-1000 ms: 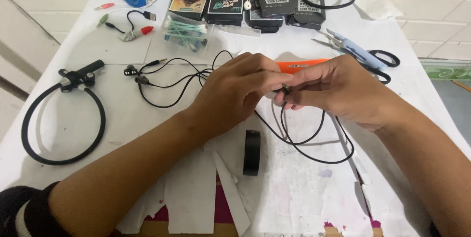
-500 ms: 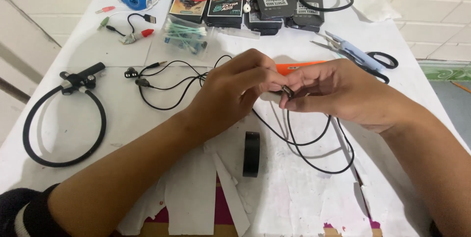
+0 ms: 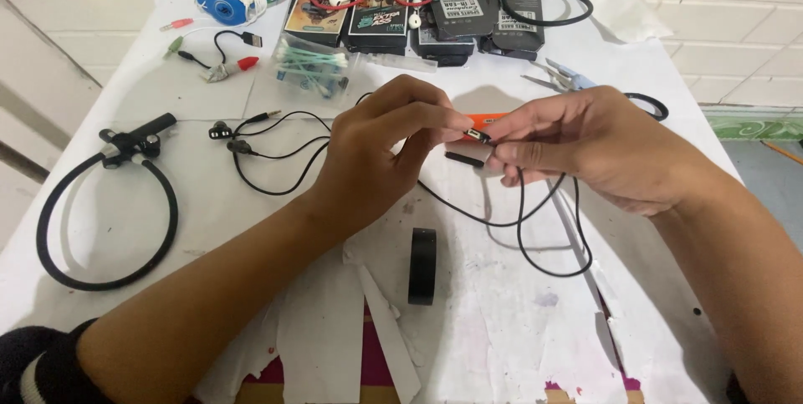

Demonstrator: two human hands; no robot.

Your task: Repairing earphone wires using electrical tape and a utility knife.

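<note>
Left hand (image 3: pixel 381 153) and right hand (image 3: pixel 585 149): fingers (image 3: pixel 447 120) pinched tight on black earphone cable (image 3: pixel 523 224) above bench (image 3: pixel 125 212).

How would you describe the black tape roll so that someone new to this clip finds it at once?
Start at the white paper-covered table and find the left hand and right hand pinching a thin black cable at its middle. Just nearer the camera, below the hands, the black tape roll stands on edge. Unlike the big neckband loop at far left, it is a small, wide, solid ring.
</note>
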